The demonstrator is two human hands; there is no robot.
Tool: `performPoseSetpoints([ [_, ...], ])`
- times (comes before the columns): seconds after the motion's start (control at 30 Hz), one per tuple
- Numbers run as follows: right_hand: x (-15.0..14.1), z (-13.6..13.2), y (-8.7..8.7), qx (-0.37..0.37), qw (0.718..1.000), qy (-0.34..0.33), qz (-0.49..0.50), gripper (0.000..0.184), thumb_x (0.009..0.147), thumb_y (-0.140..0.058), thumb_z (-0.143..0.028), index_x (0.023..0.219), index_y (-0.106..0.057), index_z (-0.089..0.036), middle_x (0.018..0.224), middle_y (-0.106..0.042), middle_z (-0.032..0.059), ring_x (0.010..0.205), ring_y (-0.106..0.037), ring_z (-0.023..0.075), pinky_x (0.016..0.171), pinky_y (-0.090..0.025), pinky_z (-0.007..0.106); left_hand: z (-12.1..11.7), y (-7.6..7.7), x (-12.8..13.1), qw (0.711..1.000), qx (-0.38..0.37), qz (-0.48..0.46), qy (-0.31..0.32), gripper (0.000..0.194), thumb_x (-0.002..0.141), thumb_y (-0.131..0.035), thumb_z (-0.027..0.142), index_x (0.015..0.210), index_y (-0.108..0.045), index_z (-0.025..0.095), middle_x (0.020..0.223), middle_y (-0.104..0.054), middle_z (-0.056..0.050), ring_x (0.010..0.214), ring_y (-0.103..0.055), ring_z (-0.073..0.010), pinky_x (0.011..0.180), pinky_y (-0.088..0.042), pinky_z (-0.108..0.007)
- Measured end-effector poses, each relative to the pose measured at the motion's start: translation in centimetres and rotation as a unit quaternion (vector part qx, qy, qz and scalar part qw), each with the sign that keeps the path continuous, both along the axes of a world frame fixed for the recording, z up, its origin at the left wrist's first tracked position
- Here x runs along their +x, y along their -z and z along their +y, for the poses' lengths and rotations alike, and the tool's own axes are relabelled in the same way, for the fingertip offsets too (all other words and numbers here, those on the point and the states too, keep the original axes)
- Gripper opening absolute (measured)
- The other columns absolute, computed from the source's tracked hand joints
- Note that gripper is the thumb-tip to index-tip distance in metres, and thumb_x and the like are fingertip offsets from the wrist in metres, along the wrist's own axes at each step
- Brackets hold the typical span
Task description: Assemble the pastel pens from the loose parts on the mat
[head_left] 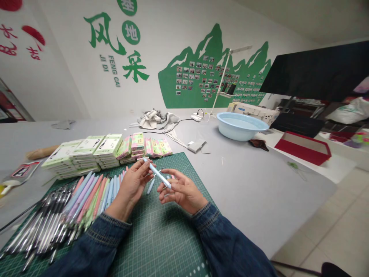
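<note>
A light blue pen [158,174] is held slantwise between both my hands above the green cutting mat [161,234]. My left hand [133,184] pinches its upper left end. The fingers and thumb of my right hand [181,190] close on its lower right end. Beneath, another light blue pen piece [150,186] lies on the mat, partly hidden by my hands. Left of my left hand lie rows of pastel pens [92,196] in pink, blue, purple and green. Beside those is a heap of clear pens with black grips [49,219].
Stacked white-green boxes [86,150] and smaller pink-green boxes [137,142] stand behind the pens. A blue basin [242,130], a sewing machine [253,111], a red box [302,148] and grey cloth [158,120] are farther back. A glue bottle [10,184] lies at left.
</note>
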State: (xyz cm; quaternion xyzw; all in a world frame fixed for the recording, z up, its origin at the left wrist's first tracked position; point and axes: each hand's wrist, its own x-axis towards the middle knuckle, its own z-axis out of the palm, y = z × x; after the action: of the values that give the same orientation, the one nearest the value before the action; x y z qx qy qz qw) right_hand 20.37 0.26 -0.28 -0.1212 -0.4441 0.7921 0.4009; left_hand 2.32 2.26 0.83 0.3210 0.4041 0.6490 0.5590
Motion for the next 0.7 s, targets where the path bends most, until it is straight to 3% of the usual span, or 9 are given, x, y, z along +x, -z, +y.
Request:
performPoseSetpoints([
  [0.1,-0.1,0.2,0.6,-0.034,0.998,-0.055,-0.020,0.042,0.087,-0.052,-0.047,0.113,-0.057,-0.015,0.083,-0.066,0.0086,0.061,-0.062,0.0141,0.060,-0.050,0.030,-0.3,-0.3,0.0,0.996,0.050,0.050,0.062,0.020,0.070,-0.074,0.028,0.082,-0.063,0.016,0.075,-0.062,0.001,0.061,-0.055,-0.0066,0.052,-0.046,-0.015],
  [0.2,-0.9,0.2,1.8,-0.040,0.998,-0.041,-0.037,0.034,0.088,-0.053,-0.040,0.099,-0.063,-0.010,0.069,-0.062,0.0039,0.044,-0.047,0.0052,0.046,-0.039,0.019,-0.6,-0.3,0.2,0.988,0.078,0.104,0.086,0.019,0.072,-0.073,0.027,0.076,-0.058,0.016,0.066,-0.056,0.004,0.055,-0.050,-0.0058,0.048,-0.041,-0.016],
  [0.27,-1.4,0.3,2.5,-0.026,0.998,0.005,-0.058,0.031,0.087,-0.055,-0.039,0.091,-0.065,-0.010,0.067,-0.063,0.0035,0.044,-0.047,0.0044,0.045,-0.037,0.017,-0.8,-0.2,0.6,0.984,0.092,0.136,0.066,0.021,0.072,-0.073,0.027,0.073,-0.055,0.017,0.062,-0.051,0.006,0.051,-0.046,-0.0051,0.046,-0.038,-0.016],
  [0.47,-2.4,0.1,2.7,0.006,0.980,0.149,-0.129,0.034,0.077,-0.064,-0.045,0.084,-0.065,-0.012,0.065,-0.065,0.0030,0.048,-0.056,0.0090,0.049,-0.045,0.021,-1.0,-0.8,1.9,0.977,0.104,0.188,-0.002,0.024,0.073,-0.070,0.028,0.067,-0.049,0.018,0.058,-0.048,0.006,0.050,-0.048,-0.0076,0.047,-0.039,-0.019],
  [0.6,-3.6,-1.5,2.4,-0.036,0.973,0.210,-0.093,0.032,0.074,-0.068,-0.042,0.084,-0.065,-0.012,0.066,-0.065,0.0029,0.050,-0.058,0.0098,0.052,-0.047,0.023,-1.4,-1.6,0.6,0.974,0.089,0.208,0.022,0.024,0.069,-0.073,0.028,0.067,-0.052,0.018,0.058,-0.052,0.004,0.050,-0.050,-0.0090,0.047,-0.040,-0.020],
  [0.67,-4.1,-2.5,2.3,-0.085,0.981,0.164,-0.050,0.033,0.073,-0.071,-0.040,0.089,-0.064,-0.012,0.069,-0.065,0.0030,0.053,-0.059,0.0095,0.055,-0.048,0.022,-1.8,-1.9,-1.0,0.970,0.067,0.211,0.098,0.022,0.066,-0.076,0.027,0.068,-0.056,0.017,0.060,-0.055,0.002,0.050,-0.050,-0.0097,0.046,-0.039,-0.020],
  [0.7,-4.2,-2.9,2.2,-0.104,0.991,0.077,-0.029,0.036,0.074,-0.070,-0.042,0.094,-0.065,-0.012,0.072,-0.065,0.0036,0.055,-0.059,0.0093,0.056,-0.049,0.023,-1.9,-2.0,-1.8,0.967,0.047,0.202,0.151,0.021,0.065,-0.076,0.027,0.069,-0.058,0.017,0.060,-0.056,0.000,0.050,-0.050,-0.0101,0.046,-0.039,-0.020],
])
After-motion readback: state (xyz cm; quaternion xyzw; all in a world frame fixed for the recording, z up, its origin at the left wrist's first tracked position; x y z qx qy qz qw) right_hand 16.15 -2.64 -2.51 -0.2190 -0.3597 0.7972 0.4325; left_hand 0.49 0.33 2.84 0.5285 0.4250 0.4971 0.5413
